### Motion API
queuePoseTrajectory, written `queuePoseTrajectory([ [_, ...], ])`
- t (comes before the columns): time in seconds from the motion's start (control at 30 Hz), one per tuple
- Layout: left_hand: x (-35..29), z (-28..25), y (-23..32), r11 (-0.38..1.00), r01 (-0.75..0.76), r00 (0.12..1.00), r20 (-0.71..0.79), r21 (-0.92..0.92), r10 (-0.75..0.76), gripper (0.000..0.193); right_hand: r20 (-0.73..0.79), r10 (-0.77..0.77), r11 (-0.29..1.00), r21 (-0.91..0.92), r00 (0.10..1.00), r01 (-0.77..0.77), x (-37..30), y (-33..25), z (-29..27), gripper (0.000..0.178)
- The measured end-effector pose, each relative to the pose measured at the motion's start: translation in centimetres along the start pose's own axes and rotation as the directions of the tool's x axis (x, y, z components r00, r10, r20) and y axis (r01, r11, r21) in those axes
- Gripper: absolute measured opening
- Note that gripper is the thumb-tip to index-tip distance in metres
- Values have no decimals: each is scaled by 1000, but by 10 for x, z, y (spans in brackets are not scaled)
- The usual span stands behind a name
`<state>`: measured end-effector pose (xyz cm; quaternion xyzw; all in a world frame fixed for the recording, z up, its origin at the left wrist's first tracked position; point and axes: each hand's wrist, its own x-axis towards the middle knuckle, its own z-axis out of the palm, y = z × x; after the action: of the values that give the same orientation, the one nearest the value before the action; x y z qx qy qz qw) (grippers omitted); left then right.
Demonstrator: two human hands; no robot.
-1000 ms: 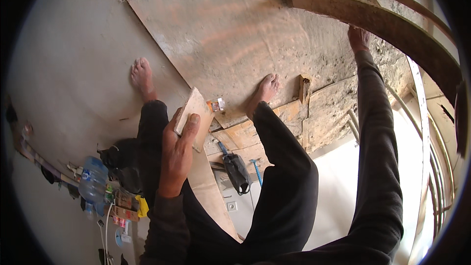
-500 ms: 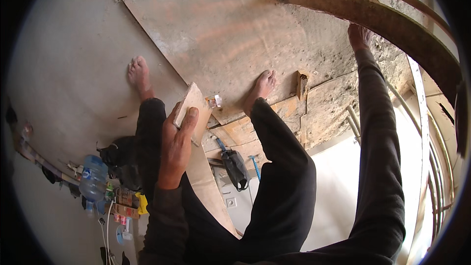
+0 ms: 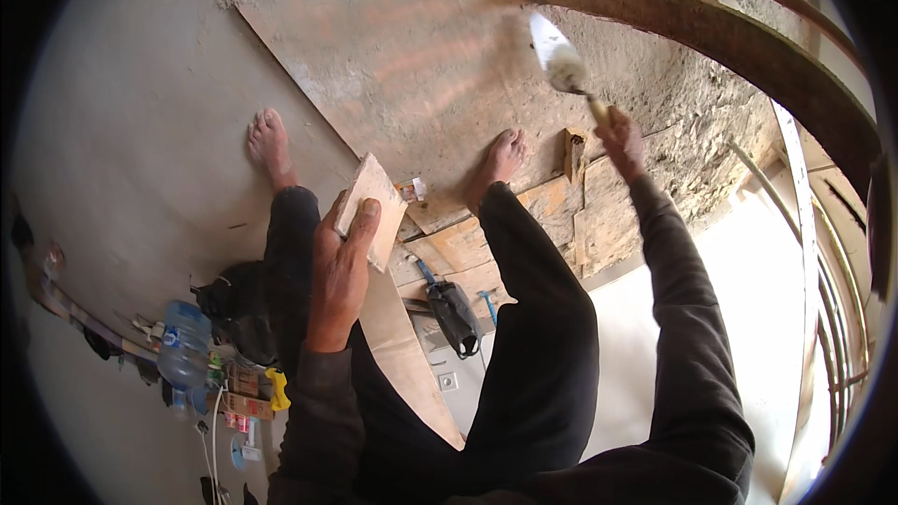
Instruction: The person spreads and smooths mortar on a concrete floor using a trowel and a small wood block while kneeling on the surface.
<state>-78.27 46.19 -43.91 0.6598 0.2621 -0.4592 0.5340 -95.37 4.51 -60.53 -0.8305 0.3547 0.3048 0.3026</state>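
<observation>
My left hand [image 3: 344, 266] is closed around a flat, pale rectangular piece of board or tile [image 3: 382, 224], with the thumb pressed on its face; I cannot tell the material. My right hand [image 3: 621, 142] grips the handle of a trowel [image 3: 563, 64]. The trowel's blade points up and left, with some greyish mortar-like stuff near its heel. It hangs over the dusty boards [image 3: 393, 47], close to the end of a curved wooden band [image 3: 673, 14].
My bare feet stand apart on the boards and grey floor [image 3: 159, 93]. A short wooden block [image 3: 574, 154] is beside the right foot. A black bag [image 3: 453, 318] lies behind it. At lower left are a large water bottle [image 3: 185, 344] and cardboard boxes [image 3: 245, 393].
My right hand has come back from under the curved wooden band toward me and left, bringing the trowel into sight. The left hand and its pale piece have barely moved.
</observation>
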Motion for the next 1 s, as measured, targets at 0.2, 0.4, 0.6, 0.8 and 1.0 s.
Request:
queuePoseTrajectory([
  [0.2, 1, -7, -4, 996, 1, 1000, -15, 90, 0, 37, 163, 115, 773, 605, 980, -192, -27, -111, 91, 18],
  [0.4, -8, -9, -2, 996, -50, 999, 14, 78, 49, 39, 70, 159, 213, 972, 985, -103, 24, -205, 120, 25],
  [0.6, -9, -11, 2, 996, -51, 999, -4, 77, 52, 39, 104, 202, 50, 992, 974, -116, 45, -247, 122, 24],
  [0.8, -11, -19, 3, 998, -46, 999, 14, 45, 45, 39, 275, 410, -106, 961, 870, -254, -14, -223, 148, 21],
  [1.0, -15, -18, 2, 999, -41, 999, 28, 26, 41, 39, 217, 421, 123, 948, 880, -293, -43, -212, 133, 20],
])
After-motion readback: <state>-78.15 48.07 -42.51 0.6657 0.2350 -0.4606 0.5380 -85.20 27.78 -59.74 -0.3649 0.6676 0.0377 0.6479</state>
